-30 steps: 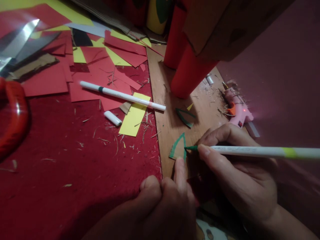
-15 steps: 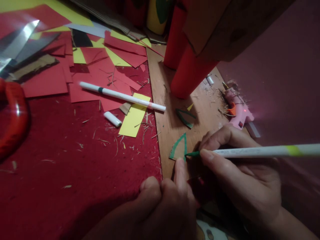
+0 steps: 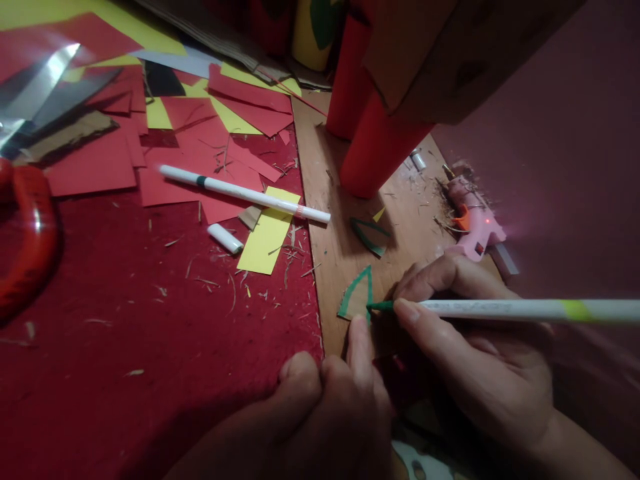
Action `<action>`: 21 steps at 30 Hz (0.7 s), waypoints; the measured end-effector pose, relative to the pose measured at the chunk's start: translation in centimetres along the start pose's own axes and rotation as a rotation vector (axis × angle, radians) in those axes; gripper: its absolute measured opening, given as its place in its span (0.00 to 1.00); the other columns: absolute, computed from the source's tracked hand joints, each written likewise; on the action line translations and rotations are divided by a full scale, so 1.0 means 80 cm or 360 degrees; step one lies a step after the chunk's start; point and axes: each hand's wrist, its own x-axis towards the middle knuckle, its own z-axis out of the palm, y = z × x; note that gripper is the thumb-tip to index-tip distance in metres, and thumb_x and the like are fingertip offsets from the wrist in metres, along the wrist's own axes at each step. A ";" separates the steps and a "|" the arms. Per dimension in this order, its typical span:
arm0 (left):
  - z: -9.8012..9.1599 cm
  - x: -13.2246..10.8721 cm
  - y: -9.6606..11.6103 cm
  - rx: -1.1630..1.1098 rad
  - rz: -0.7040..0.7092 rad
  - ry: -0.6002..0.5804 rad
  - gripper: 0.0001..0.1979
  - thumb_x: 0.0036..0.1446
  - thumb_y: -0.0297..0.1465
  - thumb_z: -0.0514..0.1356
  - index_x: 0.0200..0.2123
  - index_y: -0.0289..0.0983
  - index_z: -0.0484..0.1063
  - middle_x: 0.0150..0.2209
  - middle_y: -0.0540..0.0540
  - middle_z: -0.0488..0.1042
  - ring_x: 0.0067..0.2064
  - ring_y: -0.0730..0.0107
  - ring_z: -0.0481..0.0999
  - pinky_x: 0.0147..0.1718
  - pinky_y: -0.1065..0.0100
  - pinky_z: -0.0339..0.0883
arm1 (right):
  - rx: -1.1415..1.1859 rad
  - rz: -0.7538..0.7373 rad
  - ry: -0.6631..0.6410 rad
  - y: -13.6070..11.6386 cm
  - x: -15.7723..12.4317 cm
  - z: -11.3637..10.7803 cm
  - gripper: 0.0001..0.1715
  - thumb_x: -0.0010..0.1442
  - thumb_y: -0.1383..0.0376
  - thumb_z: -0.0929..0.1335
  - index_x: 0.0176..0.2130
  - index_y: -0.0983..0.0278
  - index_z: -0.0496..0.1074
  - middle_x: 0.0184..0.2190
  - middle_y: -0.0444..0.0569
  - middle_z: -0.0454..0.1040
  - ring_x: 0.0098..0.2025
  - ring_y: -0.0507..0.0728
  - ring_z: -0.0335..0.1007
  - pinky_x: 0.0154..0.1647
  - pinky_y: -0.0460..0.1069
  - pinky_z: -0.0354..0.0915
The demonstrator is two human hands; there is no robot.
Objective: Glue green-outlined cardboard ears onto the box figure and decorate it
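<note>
My right hand [image 3: 465, 333] is closed round a white felt-tip pen [image 3: 500, 309] with a yellow-green band. Its green tip touches the right edge of a small leaf-shaped cardboard piece [image 3: 357, 298], which has a green border along its sides. The index fingertip of my left hand [image 3: 330, 400] presses on the lower edge of this piece and pins it to the wooden board, while its other fingers are curled in. Just beyond lies a second cardboard piece [image 3: 371, 235] with a dark green outline.
A pink glue gun [image 3: 477, 223] with a red light lies right. Red tubes [image 3: 373, 157] and a cardboard form [image 3: 440, 60] stand behind. Another white pen [image 3: 245, 193], a pen cap [image 3: 225, 238], red-handled scissors [image 3: 35, 227] and paper scraps [image 3: 95, 160] cover the left.
The pen and my right hand have shifted slightly left, with the tip still at the cardboard piece's right edge. My left hand stays nearly in place.
</note>
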 end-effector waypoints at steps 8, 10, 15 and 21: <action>0.004 0.001 0.002 -0.0023 -0.0006 0.0049 0.14 0.70 0.31 0.49 0.50 0.34 0.72 0.50 0.39 0.77 0.47 0.58 0.70 0.45 0.56 0.61 | -0.0017 -0.0016 -0.0080 0.000 0.001 -0.005 0.12 0.65 0.71 0.68 0.30 0.59 0.68 0.22 0.42 0.68 0.25 0.53 0.68 0.23 0.49 0.60; 0.004 0.001 0.003 -0.0013 -0.0006 0.0045 0.14 0.71 0.31 0.49 0.51 0.34 0.71 0.51 0.38 0.77 0.47 0.57 0.70 0.45 0.56 0.61 | -0.0008 -0.0021 -0.0125 0.002 0.000 -0.006 0.12 0.66 0.70 0.68 0.30 0.60 0.67 0.23 0.42 0.69 0.24 0.52 0.68 0.22 0.49 0.60; 0.004 0.000 0.003 0.0003 -0.0014 0.0020 0.14 0.71 0.32 0.49 0.51 0.33 0.70 0.53 0.36 0.76 0.48 0.58 0.70 0.45 0.57 0.61 | 0.0015 -0.0047 -0.0146 0.003 0.000 -0.007 0.11 0.66 0.71 0.67 0.31 0.61 0.67 0.24 0.41 0.69 0.22 0.50 0.66 0.21 0.47 0.59; 0.002 -0.001 0.005 -0.0006 -0.0026 -0.0005 0.13 0.71 0.32 0.50 0.52 0.34 0.69 0.55 0.36 0.75 0.49 0.57 0.70 0.47 0.56 0.61 | -0.0060 -0.0012 -0.0043 -0.003 -0.001 -0.006 0.11 0.63 0.71 0.68 0.29 0.60 0.67 0.21 0.41 0.68 0.26 0.52 0.70 0.23 0.47 0.62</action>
